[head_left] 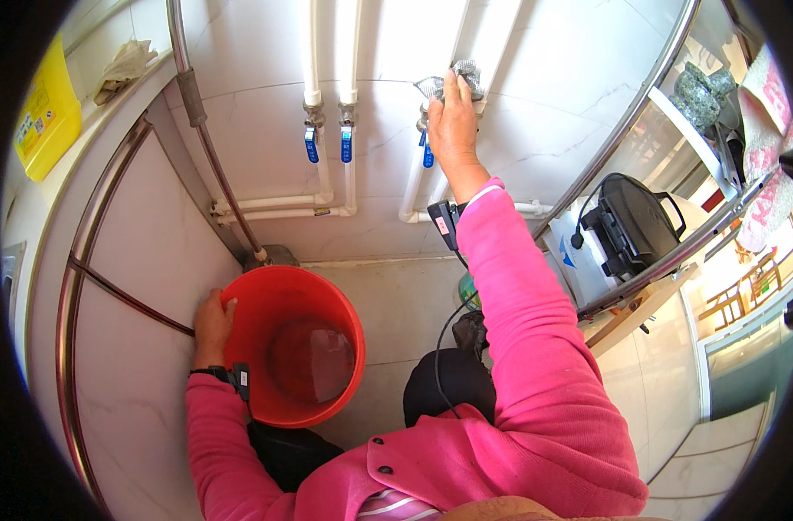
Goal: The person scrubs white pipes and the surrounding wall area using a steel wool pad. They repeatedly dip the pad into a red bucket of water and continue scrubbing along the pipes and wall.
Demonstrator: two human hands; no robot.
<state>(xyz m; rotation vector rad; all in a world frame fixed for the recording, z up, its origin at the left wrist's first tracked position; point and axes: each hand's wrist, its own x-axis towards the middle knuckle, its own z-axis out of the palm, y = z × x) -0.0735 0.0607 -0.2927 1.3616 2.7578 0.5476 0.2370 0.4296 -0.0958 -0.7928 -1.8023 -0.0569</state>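
Observation:
My right hand (457, 130) is raised to the wall pipes, its fingers on a grey mesh cloth (466, 73) that lies against the right pair of white plastic pipes (491, 49). Just below it is a valve with a blue lever (428, 151). My left hand (214, 325) grips the left rim of a red plastic bucket (292, 352), which stands on the floor in front of me with some liquid in its bottom. Two more blue-levered valves (346, 140) sit on the left pair of pipes.
A metal pole (217, 156) runs down behind the bucket. At the left, a yellow plastic jug (48, 111) and a crumpled bag (126, 68) stand on a ledge. On the right, a metal-framed rack (598, 163) holds a black electric appliance (637, 218) and a stone mortar (696, 101).

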